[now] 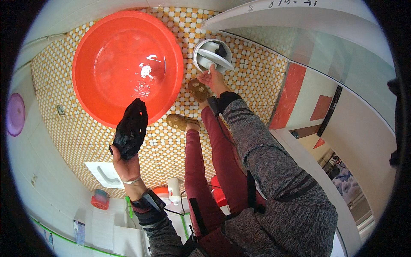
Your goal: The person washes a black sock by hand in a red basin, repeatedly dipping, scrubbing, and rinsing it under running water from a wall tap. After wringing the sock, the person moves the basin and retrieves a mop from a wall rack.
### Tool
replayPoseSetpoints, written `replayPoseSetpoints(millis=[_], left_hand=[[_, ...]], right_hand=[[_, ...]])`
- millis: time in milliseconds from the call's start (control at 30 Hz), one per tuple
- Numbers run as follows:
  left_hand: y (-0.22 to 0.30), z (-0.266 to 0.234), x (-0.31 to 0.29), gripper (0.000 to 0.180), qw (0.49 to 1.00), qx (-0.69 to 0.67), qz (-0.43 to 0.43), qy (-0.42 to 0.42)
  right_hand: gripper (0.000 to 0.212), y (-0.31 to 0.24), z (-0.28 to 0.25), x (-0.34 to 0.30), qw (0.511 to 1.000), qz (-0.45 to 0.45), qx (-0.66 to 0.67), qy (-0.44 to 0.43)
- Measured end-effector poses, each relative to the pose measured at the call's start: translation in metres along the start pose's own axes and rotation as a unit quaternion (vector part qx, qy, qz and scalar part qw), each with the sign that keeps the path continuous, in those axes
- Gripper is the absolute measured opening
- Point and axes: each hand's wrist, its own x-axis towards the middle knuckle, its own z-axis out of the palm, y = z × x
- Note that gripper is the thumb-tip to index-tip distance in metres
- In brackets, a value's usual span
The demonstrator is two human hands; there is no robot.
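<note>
My left hand (126, 167) is closed around the lower end of a limp black cloth item (132, 128), which looks wet; its exact kind is hard to make out. The item stands up from my fingers in front of the near edge of a large red basin (79, 64) holding shallow water. My right hand (209, 78) reaches to the near rim of a small white bucket (195, 53), fingers pinched at a small white part I cannot make out. Within the bucket a white disc (216, 58) sits tilted beside a black object (220, 50).
My feet in brown slippers (177, 122) stand on a yellow-and-white tiled floor (171, 150). A glass panel (274, 40) runs along the right. A white squat toilet (105, 174) is at lower left, a purple basin (15, 115) by the left wall. A white bottle (174, 190) stands near my legs.
</note>
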Motion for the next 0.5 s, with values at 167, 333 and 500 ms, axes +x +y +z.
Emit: replayPoseSetpoints(millis=[167, 333, 500], left_hand=[[-0.001, 0.005, -0.004, 0.051, 0.999, 0.018, 0.028, 0.023], [-0.006, -0.001, -0.001, 0.052, 0.997, 0.052, 0.041, 0.026], [-0.014, -0.005, 0.000, 0.054, 0.998, 0.045, 0.035, 0.006]], right_hand=[[0.049, 0.001, -0.001, -0.008, 1.000, 0.001, 0.006, 0.006], [0.045, 0.012, -0.009, 0.002, 1.000, -0.010, 0.005, -0.020], [0.046, 0.021, -0.011, 0.005, 1.000, -0.008, -0.010, -0.004]])
